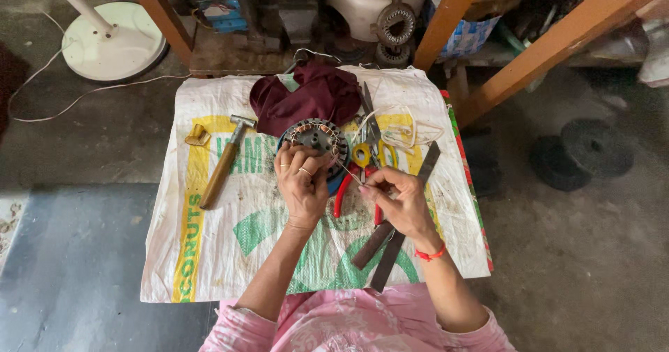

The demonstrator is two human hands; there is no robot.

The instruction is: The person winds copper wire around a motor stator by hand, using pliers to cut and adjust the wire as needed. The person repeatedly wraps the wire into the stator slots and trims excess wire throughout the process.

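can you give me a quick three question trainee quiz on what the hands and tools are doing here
1. True or false: the left hand rests on the round wound stator.
2. What does the right hand pinch? A) thin wire B) hammer C) maroon cloth
3. Fill in: the hammer lies to the ___ of the stator in the picture.

Key: 1 true; 2 A; 3 left

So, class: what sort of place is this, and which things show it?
Probably a small fan repair workshop: a copper-wound stator, a hammer and pliers on a sack-covered table, a pedestal fan base nearby.
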